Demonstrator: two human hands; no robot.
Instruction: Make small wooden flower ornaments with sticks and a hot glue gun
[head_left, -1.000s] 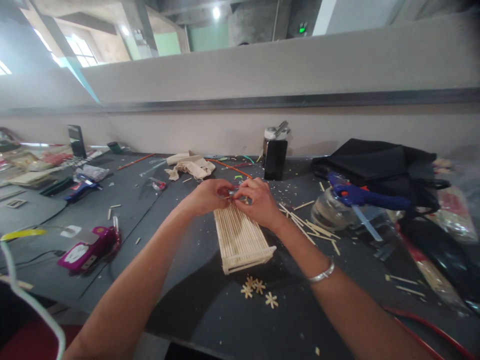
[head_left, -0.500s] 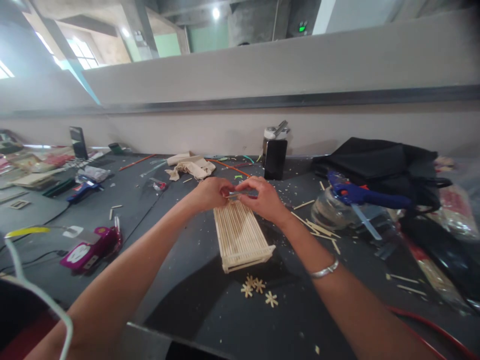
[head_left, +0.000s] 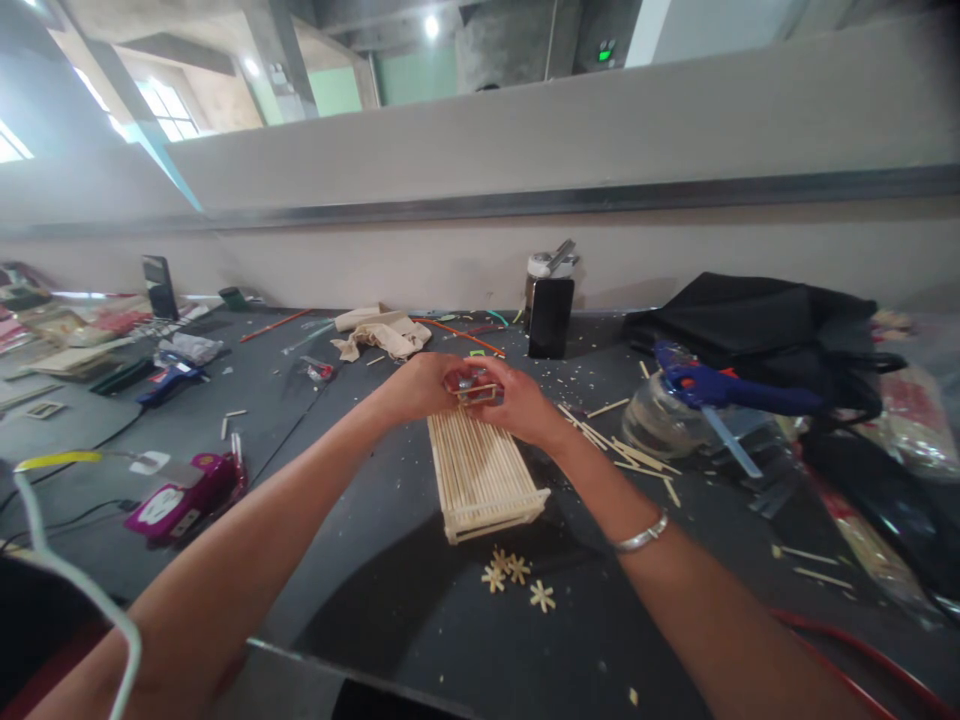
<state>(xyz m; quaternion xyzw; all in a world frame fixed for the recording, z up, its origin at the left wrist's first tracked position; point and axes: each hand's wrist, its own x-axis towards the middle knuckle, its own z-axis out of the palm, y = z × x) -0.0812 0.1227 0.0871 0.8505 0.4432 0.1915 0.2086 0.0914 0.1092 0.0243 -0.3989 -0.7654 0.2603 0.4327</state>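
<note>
My left hand and my right hand meet at the far end of a slatted panel of thin wooden sticks, which lies on the dark table. Fingers of both hands are closed around a small stick frame just above that end. Something shiny shows between the fingers, too small to make out. A silver bangle circles my right wrist. In front of the panel's near end lie several small star-shaped stick pieces.
Loose sticks lie to the right, beside a clear jar with a blue glue gun over it. A black phone leans upright at the back. On the left are a purple power strip and a crumpled cloth.
My right hand has shifted slightly left and turned, so the small stick frame between the hands shows more clearly. The slatted panel and star pieces stay put.
</note>
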